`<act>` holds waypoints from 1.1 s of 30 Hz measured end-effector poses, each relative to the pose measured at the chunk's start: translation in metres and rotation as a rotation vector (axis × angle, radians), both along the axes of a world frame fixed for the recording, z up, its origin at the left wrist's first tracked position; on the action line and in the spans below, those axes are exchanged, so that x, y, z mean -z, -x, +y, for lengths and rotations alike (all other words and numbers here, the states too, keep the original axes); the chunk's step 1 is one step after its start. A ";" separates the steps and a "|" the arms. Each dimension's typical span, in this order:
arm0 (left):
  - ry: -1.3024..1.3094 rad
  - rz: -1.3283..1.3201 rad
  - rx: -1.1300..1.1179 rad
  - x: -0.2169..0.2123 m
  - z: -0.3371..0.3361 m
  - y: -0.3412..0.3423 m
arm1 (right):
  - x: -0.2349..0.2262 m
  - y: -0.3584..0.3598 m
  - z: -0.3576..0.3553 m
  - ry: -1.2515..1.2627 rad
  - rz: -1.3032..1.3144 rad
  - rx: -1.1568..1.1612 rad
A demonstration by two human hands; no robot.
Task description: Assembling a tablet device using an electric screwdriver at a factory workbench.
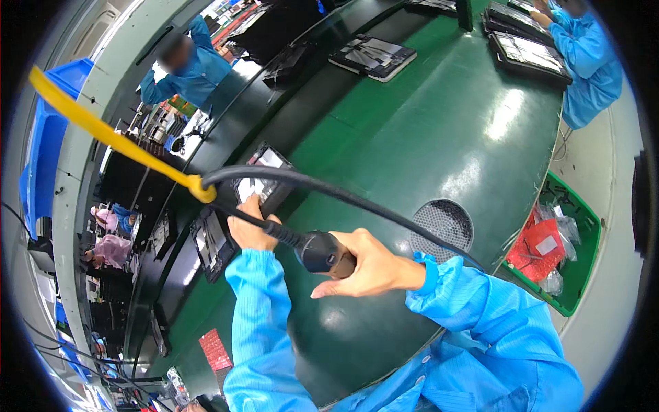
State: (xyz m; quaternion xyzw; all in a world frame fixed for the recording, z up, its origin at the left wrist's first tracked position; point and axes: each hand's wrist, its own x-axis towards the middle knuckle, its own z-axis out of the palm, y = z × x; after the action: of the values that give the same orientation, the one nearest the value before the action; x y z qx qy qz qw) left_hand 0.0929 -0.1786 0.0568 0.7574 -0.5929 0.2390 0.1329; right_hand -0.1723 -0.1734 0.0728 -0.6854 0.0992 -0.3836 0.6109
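Observation:
My right hand (pixel 371 264) is wrapped round a black corded electric screwdriver (pixel 319 252), seen from its cable end; its tip is hidden below. The thumb sticks out along the near side. My left hand (pixel 251 228) is closed at the near edge of a black tray (pixel 277 199) with white and silvery flat parts in it. Some of its fingers are hidden. The screwdriver's black cable (pixel 329 196) arches over the table, and a yellow strap (pixel 117 134) is joined to it by a loop above my left hand.
A round dish of small dark pieces (pixel 443 228) stands on the green table (pixel 412 147) beyond my right wrist. On the floor at right sits a green crate (pixel 583 275) with red and clear bags. Loaded black trays (pixel 213 240) line the left side. Co-workers in blue sit at the far side.

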 end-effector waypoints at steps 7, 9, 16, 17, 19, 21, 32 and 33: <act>0.134 0.132 0.374 0.018 0.107 0.099 | -0.030 0.047 -0.040 -0.122 -0.108 0.405; 0.124 0.127 0.384 0.022 0.132 0.120 | -0.041 0.071 -0.048 -0.082 -0.171 0.510; -0.173 0.320 0.484 0.044 0.205 0.169 | -0.005 0.098 -0.065 -0.017 -0.240 0.555; -0.192 0.348 0.475 0.047 0.211 0.178 | -0.004 0.097 -0.064 -0.018 -0.236 0.550; -0.173 0.380 0.473 0.048 0.215 0.185 | -0.005 0.093 -0.062 -0.024 -0.207 0.558; -0.202 0.439 0.486 0.050 0.212 0.188 | -0.004 0.090 -0.062 -0.014 -0.191 0.567; -0.182 0.478 0.597 0.039 0.200 0.181 | 0.000 0.081 -0.059 -0.006 -0.143 0.550; -0.103 0.466 0.651 0.042 0.204 0.174 | 0.000 0.080 -0.059 -0.005 -0.134 0.547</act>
State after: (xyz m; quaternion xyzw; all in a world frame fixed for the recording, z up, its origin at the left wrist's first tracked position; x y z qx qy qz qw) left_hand -0.0815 0.0257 0.0143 0.5696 -0.7669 -0.0237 0.2946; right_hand -0.2522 -0.2328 0.0727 -0.6050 0.2407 -0.5782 0.4916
